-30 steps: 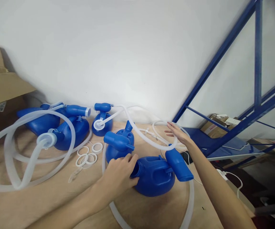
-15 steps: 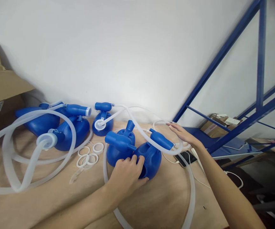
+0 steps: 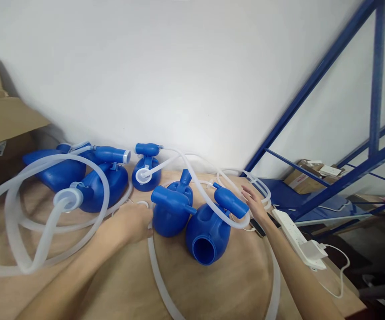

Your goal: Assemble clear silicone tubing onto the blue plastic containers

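My left hand (image 3: 132, 221) is over the white plastic rings, left of the middle blue bottle; its fingers are mostly hidden and blurred. One white ring (image 3: 142, 203) shows just beyond it. My right hand (image 3: 254, 201), fingers stretched out, is beside a coil of translucent hose (image 3: 265, 189). Between my hands stand two blue plastic bottles. The middle bottle (image 3: 169, 222) has a blue spout piece (image 3: 169, 200) resting against it. The right bottle (image 3: 210, 231) turns its open round mouth (image 3: 204, 250) toward me, with a blue handle-like piece (image 3: 230, 201) on top.
Several more blue bottles (image 3: 107, 189) with hoses (image 3: 50, 222) stand at the left. A cardboard box (image 3: 9, 120) is at the left edge. A phone (image 3: 258, 227) and a white power strip (image 3: 290, 226) lie at the right, before a blue metal rack (image 3: 315, 73).
My left hand has left the right bottle and moved left to the rings, uncovering the bottle's mouth. My right hand has shifted slightly down, and the hose coil behind it shows more.
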Demonstrator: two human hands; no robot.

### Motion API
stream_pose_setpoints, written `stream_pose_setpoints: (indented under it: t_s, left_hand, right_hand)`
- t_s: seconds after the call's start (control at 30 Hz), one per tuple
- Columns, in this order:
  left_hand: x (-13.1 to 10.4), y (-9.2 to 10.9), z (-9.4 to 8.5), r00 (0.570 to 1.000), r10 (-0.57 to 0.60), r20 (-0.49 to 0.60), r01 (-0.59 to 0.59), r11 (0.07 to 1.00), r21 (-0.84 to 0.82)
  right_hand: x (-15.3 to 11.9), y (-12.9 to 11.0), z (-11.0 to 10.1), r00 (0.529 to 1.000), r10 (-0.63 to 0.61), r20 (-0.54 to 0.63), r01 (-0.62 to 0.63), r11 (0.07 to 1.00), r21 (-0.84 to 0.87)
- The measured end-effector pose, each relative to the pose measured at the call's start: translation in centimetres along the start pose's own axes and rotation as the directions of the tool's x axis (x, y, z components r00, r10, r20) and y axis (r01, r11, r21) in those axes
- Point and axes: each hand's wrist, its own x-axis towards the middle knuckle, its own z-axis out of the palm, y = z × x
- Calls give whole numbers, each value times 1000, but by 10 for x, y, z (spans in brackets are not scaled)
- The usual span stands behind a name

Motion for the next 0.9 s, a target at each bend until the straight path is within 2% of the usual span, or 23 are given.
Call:
stream_pose_setpoints:
  t_s: [0.07,0.13,0.23,0.33,0.4,0.43,0.53,0.57,0.63,0.73,0.83,0.87,0.9]
  left_hand:
    - [7,-22,0,999,-38,26,38,999,1]
    - [12,-43,-3,996,-94,-6,94,995,-22]
    - [24,-63,-8,970,-163,-183,143,983,-116]
    - [50,-65,-3,878,-187,-441,122,978,-171]
    - [71,-63,6,826,-192,-530,111,977,-182]
    - [81,-64,11,817,-191,-545,103,977,-188]
    - [101,-73,25,817,-164,-553,64,979,-195]
    - [105,-79,29,820,-134,-557,36,982,-184]
    - [109,-91,36,817,-51,-575,-38,989,-141]
    - [112,-106,45,775,83,-626,-164,984,-73]
    - [115,-114,52,750,105,-653,-244,962,-125]
    - [116,-115,54,751,89,-655,-253,954,-160]
    - [115,-116,55,754,67,-653,-253,947,-196]
  right_hand:
    - [-3,1,3,1000,2,0,-2,1000,16]
    - [-2,-6,2,1000,-14,20,13,1000,19]
    - [10,-39,-5,998,-52,24,52,998,22]
    - [18,-105,-9,990,-142,14,141,989,53]
    - [8,-166,-5,949,-307,73,302,951,69]
    - [-3,-197,1,912,-392,119,391,920,33]
    - [-48,-277,29,759,-580,295,639,751,-166]
    - [-62,-294,42,705,-592,390,698,675,-238]
    - [-80,-314,70,613,-576,541,786,517,-341]
    - [-76,-317,115,597,-528,604,802,417,-427]
    - [-49,-316,157,546,-537,643,837,321,-443]
    - [-38,-319,170,546,-508,666,837,337,-430]
    - [-27,-324,182,572,-436,695,815,398,-421]
